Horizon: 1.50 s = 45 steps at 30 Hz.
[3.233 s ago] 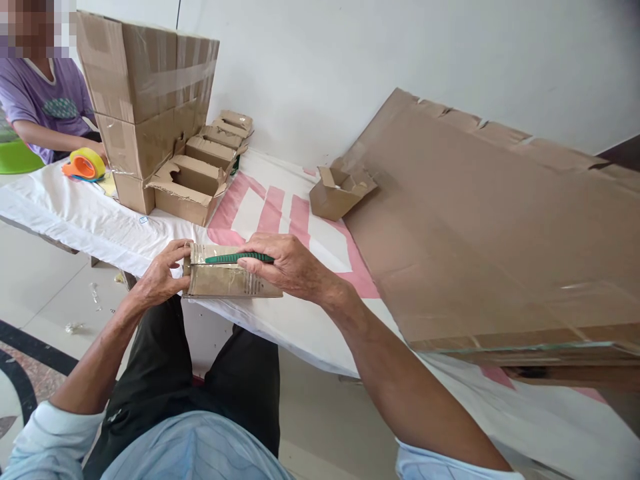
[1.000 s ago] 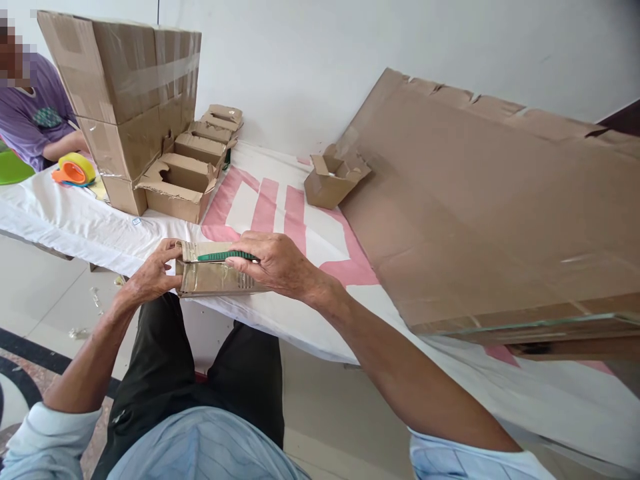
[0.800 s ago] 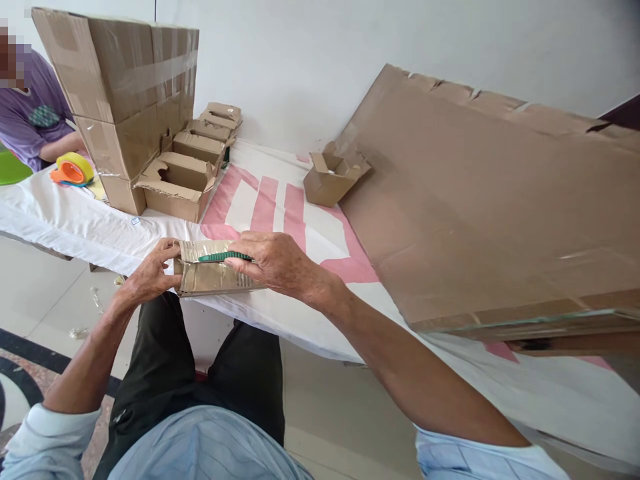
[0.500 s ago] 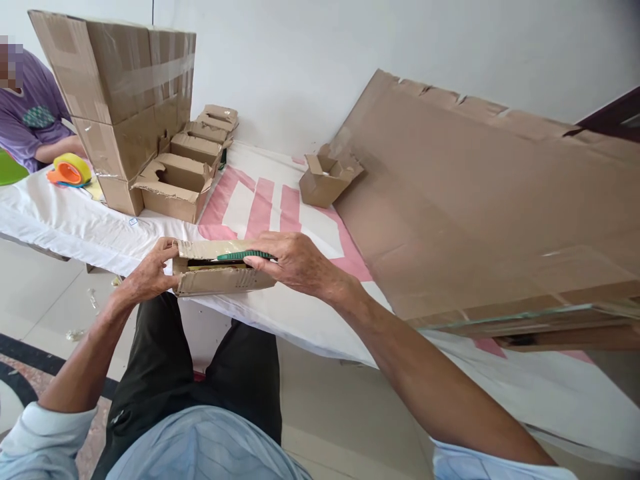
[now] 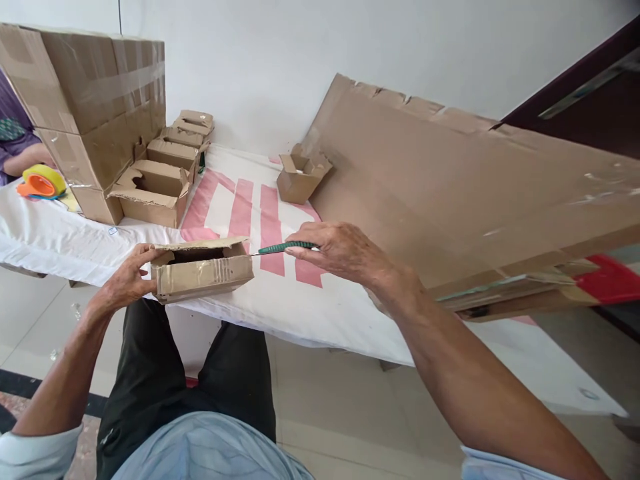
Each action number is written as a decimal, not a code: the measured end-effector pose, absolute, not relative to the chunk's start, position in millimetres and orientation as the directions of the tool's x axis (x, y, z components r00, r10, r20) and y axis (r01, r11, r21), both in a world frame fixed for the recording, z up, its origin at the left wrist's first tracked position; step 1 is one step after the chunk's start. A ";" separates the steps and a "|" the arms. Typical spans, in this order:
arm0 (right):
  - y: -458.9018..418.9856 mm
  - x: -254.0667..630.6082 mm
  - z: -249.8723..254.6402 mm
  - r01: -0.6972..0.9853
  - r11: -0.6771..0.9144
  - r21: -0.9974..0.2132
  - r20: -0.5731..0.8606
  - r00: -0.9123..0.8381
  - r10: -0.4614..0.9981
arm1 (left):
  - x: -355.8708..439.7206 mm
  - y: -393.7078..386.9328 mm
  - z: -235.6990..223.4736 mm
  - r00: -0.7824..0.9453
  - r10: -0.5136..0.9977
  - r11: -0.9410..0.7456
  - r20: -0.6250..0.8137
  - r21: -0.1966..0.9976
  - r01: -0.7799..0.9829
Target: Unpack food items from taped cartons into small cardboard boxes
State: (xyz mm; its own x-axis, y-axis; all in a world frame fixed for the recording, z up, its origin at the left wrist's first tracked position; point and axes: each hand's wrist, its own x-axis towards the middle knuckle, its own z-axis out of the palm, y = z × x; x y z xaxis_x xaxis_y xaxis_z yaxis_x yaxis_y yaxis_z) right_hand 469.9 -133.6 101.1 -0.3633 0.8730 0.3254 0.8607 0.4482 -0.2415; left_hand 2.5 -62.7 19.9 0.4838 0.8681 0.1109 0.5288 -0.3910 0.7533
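A small cardboard box [image 5: 205, 277] lies on the cloth-covered table near its front edge, its top slit open and dark inside. My left hand [image 5: 133, 277] grips the box's left end, thumb in front and fingers behind. In my right hand [image 5: 335, 250] is a green-handled knife [image 5: 285, 247], its ribbed handle pinched between thumb and fingers. The thin tip of the knife points left and reaches the box's upper right corner. What lies inside the box is hidden.
Stacked taped cartons [image 5: 100, 107] stand at the left, with several opened small boxes [image 5: 153, 190] beside them. Tape rolls [image 5: 43, 181] lie at far left near a seated person [image 5: 17, 143]. A small open box [image 5: 300, 179] touches a large cardboard sheet [image 5: 425, 187].
My right hand has drawn the knife out of the box's top opening and moved right. The box top gapes differently, and the view has swung right.
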 end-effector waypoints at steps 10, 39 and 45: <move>-158.5 494.7 -50.8 0.858 0.152 -0.490 0.474 0.116 0.873 | -1.1 -56.2 21.2 0.479 0.870 -0.399 0.113 0.732 0.552; -139.3 348.1 -46.7 0.645 0.310 -0.698 0.414 0.011 0.910 | -13.8 -22.8 22.7 0.595 0.803 -0.409 -0.028 0.701 0.585; -110.2 345.7 -9.3 0.739 0.507 -0.443 0.480 -0.282 0.831 | -14.9 -14.4 25.2 0.610 0.792 -0.463 -0.011 0.640 0.613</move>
State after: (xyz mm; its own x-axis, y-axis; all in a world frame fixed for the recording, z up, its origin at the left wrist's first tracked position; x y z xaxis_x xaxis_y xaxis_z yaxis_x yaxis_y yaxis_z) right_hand 345.7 -110.2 -9.3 -0.2819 0.8309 0.4796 0.7394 0.5067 -0.4432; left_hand -14.9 -14.4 25.2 0.6098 0.7925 -0.0111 0.6131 -0.4629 0.6402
